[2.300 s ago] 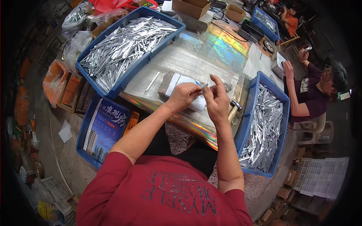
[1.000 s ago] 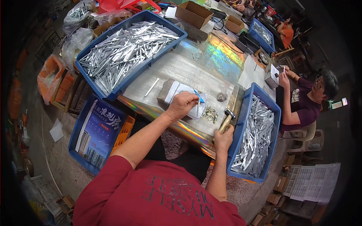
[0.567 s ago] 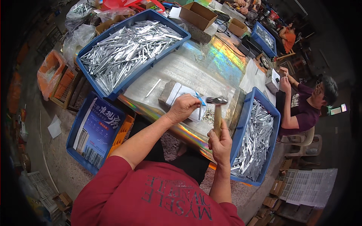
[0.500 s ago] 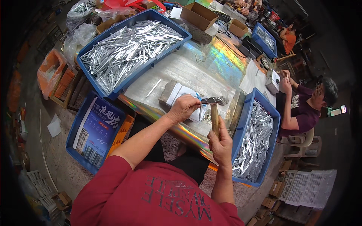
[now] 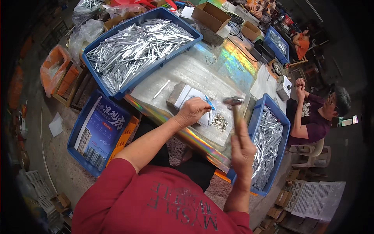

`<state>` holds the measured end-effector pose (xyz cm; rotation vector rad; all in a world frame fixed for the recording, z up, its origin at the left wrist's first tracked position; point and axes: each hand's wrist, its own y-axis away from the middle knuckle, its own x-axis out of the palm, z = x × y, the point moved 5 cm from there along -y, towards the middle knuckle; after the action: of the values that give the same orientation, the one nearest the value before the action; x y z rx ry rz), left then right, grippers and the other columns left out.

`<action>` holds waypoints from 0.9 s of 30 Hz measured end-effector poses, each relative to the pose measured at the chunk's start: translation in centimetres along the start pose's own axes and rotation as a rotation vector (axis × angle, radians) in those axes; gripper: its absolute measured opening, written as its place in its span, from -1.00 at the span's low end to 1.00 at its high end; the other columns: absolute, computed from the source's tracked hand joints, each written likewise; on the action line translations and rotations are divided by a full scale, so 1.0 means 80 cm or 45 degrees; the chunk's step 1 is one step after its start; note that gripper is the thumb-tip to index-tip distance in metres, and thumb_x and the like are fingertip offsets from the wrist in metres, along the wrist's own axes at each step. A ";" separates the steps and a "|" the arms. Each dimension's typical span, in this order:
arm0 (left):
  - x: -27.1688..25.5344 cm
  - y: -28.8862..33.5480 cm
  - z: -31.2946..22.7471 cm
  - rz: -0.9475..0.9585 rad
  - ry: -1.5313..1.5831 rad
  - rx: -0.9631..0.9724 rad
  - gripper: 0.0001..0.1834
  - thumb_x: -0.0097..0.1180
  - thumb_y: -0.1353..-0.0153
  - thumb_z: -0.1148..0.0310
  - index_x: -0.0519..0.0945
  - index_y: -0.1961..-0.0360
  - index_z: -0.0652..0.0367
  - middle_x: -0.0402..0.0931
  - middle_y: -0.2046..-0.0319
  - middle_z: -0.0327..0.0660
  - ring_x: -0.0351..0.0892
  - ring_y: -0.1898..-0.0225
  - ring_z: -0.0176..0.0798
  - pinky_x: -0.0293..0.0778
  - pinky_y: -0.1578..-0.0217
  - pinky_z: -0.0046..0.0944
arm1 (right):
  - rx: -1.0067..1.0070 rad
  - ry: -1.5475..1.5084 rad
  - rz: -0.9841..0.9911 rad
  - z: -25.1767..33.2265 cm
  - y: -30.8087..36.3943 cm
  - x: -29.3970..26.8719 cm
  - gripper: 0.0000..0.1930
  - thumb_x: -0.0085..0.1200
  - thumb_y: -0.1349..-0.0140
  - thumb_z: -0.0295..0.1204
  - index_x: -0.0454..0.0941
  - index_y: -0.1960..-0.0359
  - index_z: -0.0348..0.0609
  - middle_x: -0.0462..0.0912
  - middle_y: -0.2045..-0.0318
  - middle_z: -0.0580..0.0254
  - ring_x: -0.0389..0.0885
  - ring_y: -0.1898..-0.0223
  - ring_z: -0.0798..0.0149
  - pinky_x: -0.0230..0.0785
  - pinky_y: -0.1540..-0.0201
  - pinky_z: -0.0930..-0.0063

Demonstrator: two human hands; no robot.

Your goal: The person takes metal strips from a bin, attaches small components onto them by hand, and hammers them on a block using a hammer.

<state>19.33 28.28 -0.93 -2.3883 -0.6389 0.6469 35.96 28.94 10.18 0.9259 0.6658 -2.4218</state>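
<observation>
My left hand (image 5: 193, 112) pinches a thin silver metal strip (image 5: 210, 116) upright over a block with a white top (image 5: 188, 94). My right hand (image 5: 243, 149) is wrapped round the wooden handle of a hammer (image 5: 237, 115). The hammer's head is slightly blurred, raised to the right of the strip and apart from it. Just right of the strip lies a pile of small shiny metal pieces (image 5: 220, 123) on a pale sheet. One loose metal strip (image 5: 161, 89) rests on the table left of the block.
A blue bin (image 5: 90, 64) heaped with metal strips stands at the far left, another blue bin (image 5: 286, 134) at the right. A blue tray (image 5: 72, 146) holds a printed sheet. Cardboard boxes (image 5: 212, 17) stand at the back. A co-worker (image 5: 315, 115) sits at the right.
The hammer, in my right hand, has moved away from the strip, to the right. My left hand still holds the strip, near the same spot. The view has shifted slightly.
</observation>
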 end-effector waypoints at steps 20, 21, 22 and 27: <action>-0.003 -0.008 -0.002 -0.032 0.001 0.015 -0.88 0.12 0.17 0.53 0.50 0.51 0.21 0.38 0.66 -0.15 0.38 0.56 -0.12 0.29 0.53 -0.27 | 0.493 -0.796 -0.127 -0.090 0.028 0.041 -0.50 -0.18 -0.13 -0.52 0.02 -0.14 -0.11 0.26 0.71 0.43 0.13 0.81 0.60 0.00 0.81 0.75; -0.005 -0.009 -0.003 -0.025 0.002 0.019 -0.88 0.12 0.17 0.53 0.50 0.51 0.21 0.38 0.66 -0.15 0.38 0.56 -0.12 0.29 0.53 -0.27 | 0.618 -0.926 -0.213 -0.107 0.035 0.048 -0.51 -0.20 -0.14 -0.52 0.03 -0.14 -0.10 0.27 0.70 0.41 0.15 0.82 0.58 0.02 0.81 0.75; -0.006 -0.010 -0.005 -0.005 0.009 -0.011 -0.90 0.11 0.16 0.50 0.48 0.53 0.21 0.39 0.64 -0.13 0.39 0.55 -0.10 0.30 0.52 -0.25 | 0.745 -1.052 -0.304 -0.124 0.043 0.054 -0.52 -0.21 -0.14 -0.51 0.04 -0.14 -0.09 0.28 0.70 0.38 0.16 0.82 0.57 0.03 0.82 0.74; -0.008 -0.014 -0.011 0.021 -0.006 -0.071 -0.90 0.10 0.13 0.46 0.46 0.54 0.22 0.39 0.64 -0.11 0.38 0.55 -0.08 0.30 0.52 -0.23 | 0.915 -1.443 -0.451 -0.176 0.054 0.073 -0.53 -0.26 -0.15 -0.47 0.02 -0.13 0.03 0.32 0.66 0.30 0.25 0.77 0.47 0.11 0.79 0.66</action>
<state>19.01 28.37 0.60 -2.4464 -0.6481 0.6494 41.30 32.35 -4.40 -0.5013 -0.5206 -2.9580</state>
